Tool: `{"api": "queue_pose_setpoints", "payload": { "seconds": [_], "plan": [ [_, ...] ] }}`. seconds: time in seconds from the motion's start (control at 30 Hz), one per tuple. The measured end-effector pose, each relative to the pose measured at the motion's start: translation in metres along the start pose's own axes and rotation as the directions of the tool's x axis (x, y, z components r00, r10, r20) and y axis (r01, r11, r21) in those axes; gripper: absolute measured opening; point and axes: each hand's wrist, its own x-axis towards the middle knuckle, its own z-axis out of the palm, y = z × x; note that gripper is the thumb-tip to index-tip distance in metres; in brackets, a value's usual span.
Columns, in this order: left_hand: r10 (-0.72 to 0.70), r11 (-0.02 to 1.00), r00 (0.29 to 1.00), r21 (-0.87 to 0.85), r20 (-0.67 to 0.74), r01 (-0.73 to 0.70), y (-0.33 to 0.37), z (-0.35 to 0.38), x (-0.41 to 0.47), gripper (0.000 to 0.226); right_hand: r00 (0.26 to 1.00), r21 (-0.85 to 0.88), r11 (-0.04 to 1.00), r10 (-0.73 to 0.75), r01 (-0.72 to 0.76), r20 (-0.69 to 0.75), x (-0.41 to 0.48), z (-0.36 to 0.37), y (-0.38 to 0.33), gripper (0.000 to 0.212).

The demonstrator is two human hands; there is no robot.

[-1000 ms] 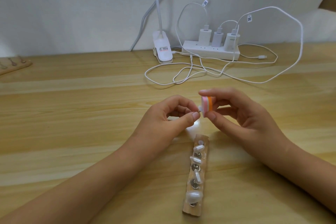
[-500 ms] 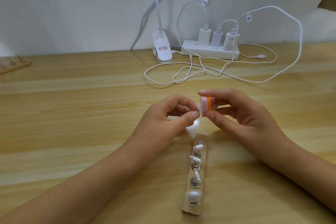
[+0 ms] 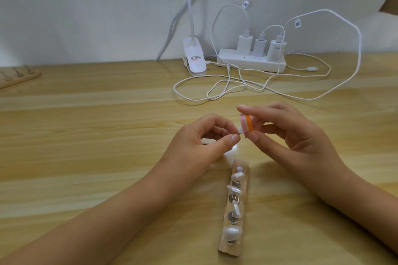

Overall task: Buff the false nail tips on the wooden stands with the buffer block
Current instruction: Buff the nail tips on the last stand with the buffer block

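Nearest me a wooden stand (image 3: 225,249) lay on the table (image 3: 86,135), w/ pearly tips (image 3: 233,189) on its pegs. Just beyond, L hand (image 3: 198,146) pinched one tip (image 3: 240,130) btwn thumb & forefinger. R hand (image 3: 286,133) clamped the buffer (image 3: 246,122) thumb-to-forefinger, touching that tip. Farther back: cables (image 3: 215,92), power strip (image 3: 252,61), lamp clip (image 3: 195,60).

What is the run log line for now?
left hand: pinches nail tip | right hand: holds buffer block on it | wooden stand: on table
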Motion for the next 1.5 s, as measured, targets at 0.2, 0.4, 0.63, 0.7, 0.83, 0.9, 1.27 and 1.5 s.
{"api": "queue_pose_setpoints", "payload": {
  "seconds": [0.2, 0.4, 0.63, 0.7, 0.83, 0.9, 1.27, 1.5],
  "plan": [
    [-0.013, 0.999, 1.0, -0.032, -0.012, 0.012, -0.0004, -0.0009, -0.0004, 0.006, 0.999, -0.004, 0.999, 0.033, -0.033, 0.005, -0.0002, 0.001, 0.0008, 0.033],
    [-0.016, 0.996, 1.0, -0.093, -0.023, 0.014, -0.0027, -0.0012, 0.001, 0.007, 0.996, -0.022, 0.995, 0.093, -0.093, -0.007, 0.0014, 0.0001, 0.0003, 0.032],
    [-0.019, 0.96, 0.999, -0.278, 0.03, 0.027, -0.0039, -0.0015, 0.0025, 0.014, 0.99, 0.212, 0.977, 0.045, -0.016, -0.136, 0.0013, -0.0024, -0.0047, 0.034],
    [-0.018, 0.952, 0.999, -0.304, 0.042, 0.03, -0.0034, -0.0015, 0.0027, 0.016, 0.988, 0.229, 0.973, 0.048, -0.012, -0.15, 0.0021, -0.0027, -0.0055, 0.036],
    [-0.006, 0.962, 0.998, -0.271, 0.059, 0.021, -0.0048, -0.0026, 0.003, 0.01, 0.99, 0.226, 0.974, 0.052, -0.022, -0.128, 0.0008, -0.0008, -0.0071, 0.037],
    [-0.003, 0.975, 0.998, -0.22, 0.057, 0.016, -0.0049, -0.0028, 0.0031, 0.008, 0.992, 0.213, 0.977, 0.052, -0.025, -0.119, 0.0004, -0.0002, -0.0074, 0.036],
    [0.04, 0.992, 0.999, -0.117, 0.028, -0.037, -0.0011, -0.0019, 0.0014, 0.015, 0.996, 0.105, 0.991, 0.085, -0.085, 0.0, 0.0, 0.0015, -0.0052, 0.026],
    [0.034, 0.995, 0.999, -0.092, 0.021, -0.032, 0.0008, -0.0002, 0.0009, 0.017, 0.997, 0.091, 0.994, 0.069, -0.067, -0.018, -0.0003, 0.0011, -0.0053, 0.03]
  ]
}}
